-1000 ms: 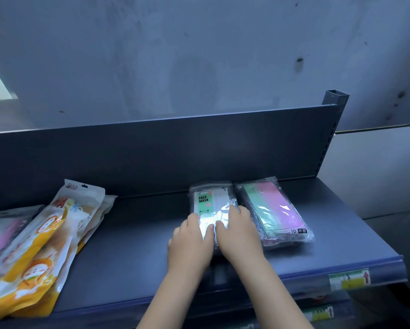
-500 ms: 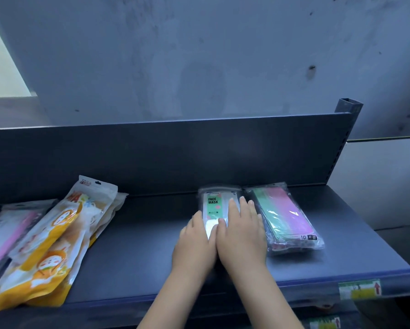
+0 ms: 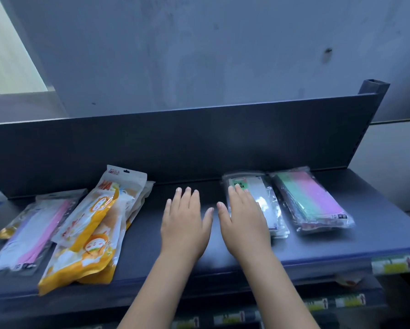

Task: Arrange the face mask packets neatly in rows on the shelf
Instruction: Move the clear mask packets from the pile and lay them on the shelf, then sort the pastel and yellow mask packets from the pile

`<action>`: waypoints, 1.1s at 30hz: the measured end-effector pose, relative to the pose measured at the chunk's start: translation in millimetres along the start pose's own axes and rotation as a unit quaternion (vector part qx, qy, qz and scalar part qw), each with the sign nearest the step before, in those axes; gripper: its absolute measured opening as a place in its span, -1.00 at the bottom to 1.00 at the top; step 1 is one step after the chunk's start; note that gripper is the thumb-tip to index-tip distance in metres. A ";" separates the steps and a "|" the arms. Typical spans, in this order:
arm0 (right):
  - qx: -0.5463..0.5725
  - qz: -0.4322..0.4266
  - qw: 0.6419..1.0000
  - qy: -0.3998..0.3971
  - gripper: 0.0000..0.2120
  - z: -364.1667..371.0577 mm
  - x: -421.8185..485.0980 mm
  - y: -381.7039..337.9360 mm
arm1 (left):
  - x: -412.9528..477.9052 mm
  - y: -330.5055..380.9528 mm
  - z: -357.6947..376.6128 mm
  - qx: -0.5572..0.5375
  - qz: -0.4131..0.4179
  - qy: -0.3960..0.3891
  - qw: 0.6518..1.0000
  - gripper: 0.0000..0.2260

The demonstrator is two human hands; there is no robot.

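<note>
Grey face mask packet (image 3: 268, 200) now has only the right hand (image 3: 244, 224) on it, fingers straight and flat across its left part, gripping nothing. The left hand (image 3: 185, 224), which pressed the same packet half a second ago, has slid away to frame centre and spreads open over the bare shelf (image 3: 151, 210); whether it touches I cannot tell. The grey packet lies just beside the green-and-pink packet (image 3: 310, 198) at right, long edges parallel, so that pair looks settled as a row. At lower left the orange packets (image 3: 92, 229) and a pink-and-white packet (image 3: 31, 233) overlap crookedly. I judge they are next.
</note>
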State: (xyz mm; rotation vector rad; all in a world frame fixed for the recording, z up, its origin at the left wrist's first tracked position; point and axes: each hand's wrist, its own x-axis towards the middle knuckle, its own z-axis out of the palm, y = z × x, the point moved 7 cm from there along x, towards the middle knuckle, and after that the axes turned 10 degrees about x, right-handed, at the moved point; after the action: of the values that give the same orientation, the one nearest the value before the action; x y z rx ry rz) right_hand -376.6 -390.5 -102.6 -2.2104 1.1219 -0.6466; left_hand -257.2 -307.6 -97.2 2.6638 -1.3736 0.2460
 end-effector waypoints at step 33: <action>0.071 -0.099 0.991 -0.057 -0.41 76.7 -12.4 -128.0 | -28.9 -144.9 -67.3 -0.055 -0.115 0.034 0.991 -0.40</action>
State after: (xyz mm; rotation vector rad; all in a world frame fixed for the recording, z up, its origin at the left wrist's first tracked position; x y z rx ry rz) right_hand -263.0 -297.5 -73.3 -2.2211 0.7820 -0.6510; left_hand -161.0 -188.2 -43.7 2.6635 -1.0176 0.2263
